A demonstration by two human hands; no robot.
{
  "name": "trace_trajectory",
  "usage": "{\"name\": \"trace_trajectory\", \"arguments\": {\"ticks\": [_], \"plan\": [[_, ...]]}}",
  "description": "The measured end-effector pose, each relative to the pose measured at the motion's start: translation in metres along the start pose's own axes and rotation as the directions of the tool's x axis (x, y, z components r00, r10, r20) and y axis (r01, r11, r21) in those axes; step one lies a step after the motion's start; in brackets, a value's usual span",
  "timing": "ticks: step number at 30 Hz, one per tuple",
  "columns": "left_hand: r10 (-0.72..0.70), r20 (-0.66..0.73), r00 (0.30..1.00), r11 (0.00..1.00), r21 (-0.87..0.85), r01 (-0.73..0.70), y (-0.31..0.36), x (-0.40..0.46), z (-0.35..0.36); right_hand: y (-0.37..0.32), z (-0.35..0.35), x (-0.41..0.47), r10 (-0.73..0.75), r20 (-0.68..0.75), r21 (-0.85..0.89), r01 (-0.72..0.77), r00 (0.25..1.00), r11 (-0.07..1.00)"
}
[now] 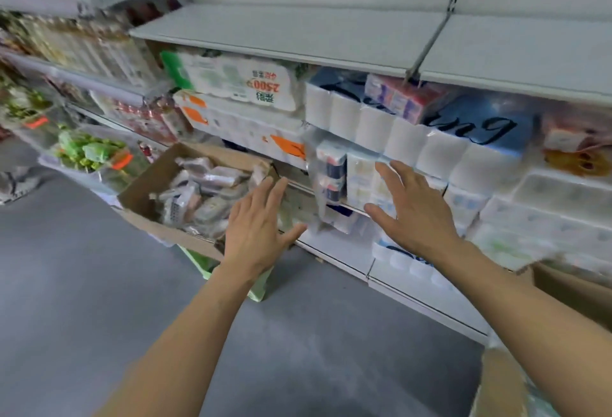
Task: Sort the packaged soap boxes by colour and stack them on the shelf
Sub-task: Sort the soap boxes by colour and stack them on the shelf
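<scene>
A brown cardboard box (142, 185) at centre left holds several wrapped soap packages (202, 191), pale and blurred. My left hand (258, 228) hovers just right of that box, fingers straight and spread, holding nothing. My right hand (414, 208) reaches toward the shelf with spread fingers, in front of small wrapped packs (359, 181) on a middle shelf; I cannot tell whether it touches them. A bare grey shelf board (298, 36) runs above the stocked goods.
Large packs of toilet rolls (381, 125) and tissue packs (241, 85) fill the shelves. Green packets (89, 151) lie on shelves at the left. A cardboard box (503, 383) stands at the lower right. The floor (82, 284) is grey.
</scene>
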State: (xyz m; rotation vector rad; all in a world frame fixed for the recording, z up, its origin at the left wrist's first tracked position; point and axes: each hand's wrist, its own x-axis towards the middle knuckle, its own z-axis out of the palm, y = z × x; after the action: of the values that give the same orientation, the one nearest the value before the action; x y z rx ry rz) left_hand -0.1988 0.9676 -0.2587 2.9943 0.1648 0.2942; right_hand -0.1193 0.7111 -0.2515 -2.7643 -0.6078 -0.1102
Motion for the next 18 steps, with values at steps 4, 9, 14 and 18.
{"name": "trace_trajectory", "arguments": {"ticks": [4, 9, 14, 18], "plan": [[-0.055, 0.030, 0.998, 0.998, -0.002, 0.055, -0.068, 0.018, 0.002, -0.054, 0.034, 0.052, -0.079, 0.034, 0.008, 0.078, 0.996, 0.997], [-0.101, 0.057, 0.993, 0.995, -0.006, 0.101, -0.160, 0.039, 0.020, -0.111, 0.084, 0.125, -0.167, 0.091, -0.021, 0.169, 0.982, 0.985], [-0.157, 0.116, 0.981, 0.987, 0.056, 0.152, -0.265, 0.093, 0.040, -0.163, 0.142, 0.213, -0.179, 0.115, -0.009, 0.181, 0.977, 0.983], [-0.242, 0.210, 0.947, 0.970, 0.048, 0.237, -0.345, 0.144, 0.055, -0.203, 0.187, 0.271, -0.120, 0.172, 0.046, 0.114, 0.978, 0.992]]}}
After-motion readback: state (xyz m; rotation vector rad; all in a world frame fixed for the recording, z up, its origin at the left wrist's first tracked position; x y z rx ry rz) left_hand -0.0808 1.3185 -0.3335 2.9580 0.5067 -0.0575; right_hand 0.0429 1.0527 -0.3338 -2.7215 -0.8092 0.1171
